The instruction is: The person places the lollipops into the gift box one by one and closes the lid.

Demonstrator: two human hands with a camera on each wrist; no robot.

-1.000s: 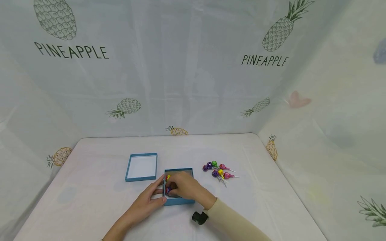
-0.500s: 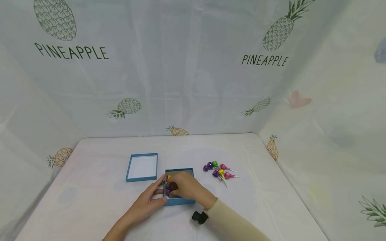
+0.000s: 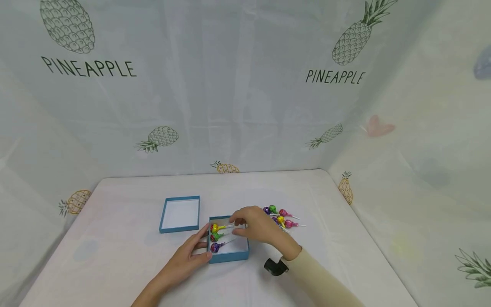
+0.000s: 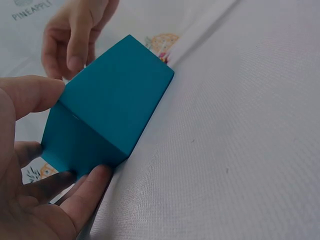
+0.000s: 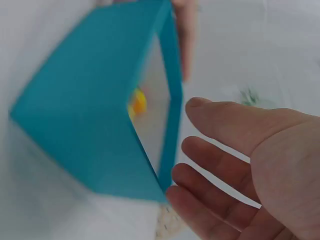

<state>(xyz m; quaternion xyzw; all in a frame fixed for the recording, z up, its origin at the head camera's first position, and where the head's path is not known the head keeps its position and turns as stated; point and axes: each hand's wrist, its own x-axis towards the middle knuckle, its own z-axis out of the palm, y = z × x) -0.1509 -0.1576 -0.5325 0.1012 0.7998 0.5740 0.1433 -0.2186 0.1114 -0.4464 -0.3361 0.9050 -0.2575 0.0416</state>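
Yellow-red lollipop: inside the blue box, farthest of 3; head by the left wall, stick to the right.
Green-red lollipop: same box, middle of the row.
Purple lollipop: same box, nearest us.
Box position: lidless, flat on the white-covered table.
Right hand: above the box's right side, thumb and fingers moderately parted; we see nothing held.
Left hand: fingers spread against the outer left wall, thumb at the near corner; no lollipop held.
Stick risk: we judge the right fingertips, so near the sticks, could snag 1 and roll its head out of row.
Box risk: a harder left push could slide it, no hand backing the right wall.
Loose lollipops: at least 6, right of the box; crossed sticks might drag neighbours if 1 is lifted.
Blue lid: open side up, beyond the left hand.
Wrapper print: too small for us to read.
Backdrop lettering: "PINEAPPLE", 2 times in the head view, each below a pineapple drawing.
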